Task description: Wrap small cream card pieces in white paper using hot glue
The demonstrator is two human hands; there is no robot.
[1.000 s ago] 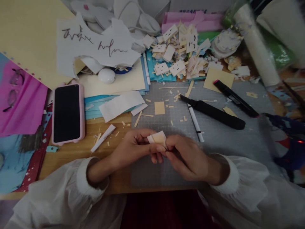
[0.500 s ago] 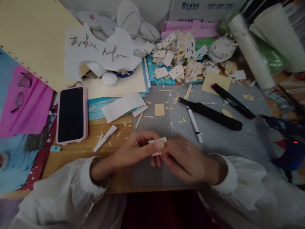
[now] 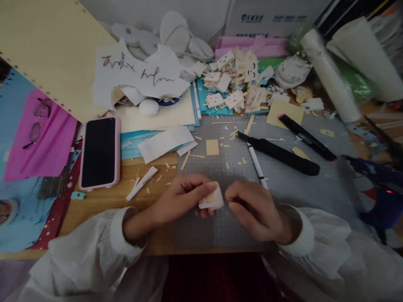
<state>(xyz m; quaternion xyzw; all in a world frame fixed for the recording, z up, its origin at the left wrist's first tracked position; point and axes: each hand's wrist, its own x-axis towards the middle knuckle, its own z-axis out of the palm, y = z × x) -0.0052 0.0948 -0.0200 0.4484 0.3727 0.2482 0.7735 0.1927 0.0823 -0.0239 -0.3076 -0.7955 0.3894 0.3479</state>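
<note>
Paper piece (image 3: 218, 202) is hovering over mat (image 3: 204, 235), L hand (image 3: 179, 197) pinching it, prob. needing light pressure; R hand (image 3: 256, 207) is curling alongside, contents unclear.

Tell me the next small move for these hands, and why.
Probably bring the right hand in to steady the free right edge of the small white paper piece. Only the left hand grips it, thumb on top, and that edge sticks out past the thumb, while the right hand's curled fingers are close by but apart from it.
</note>
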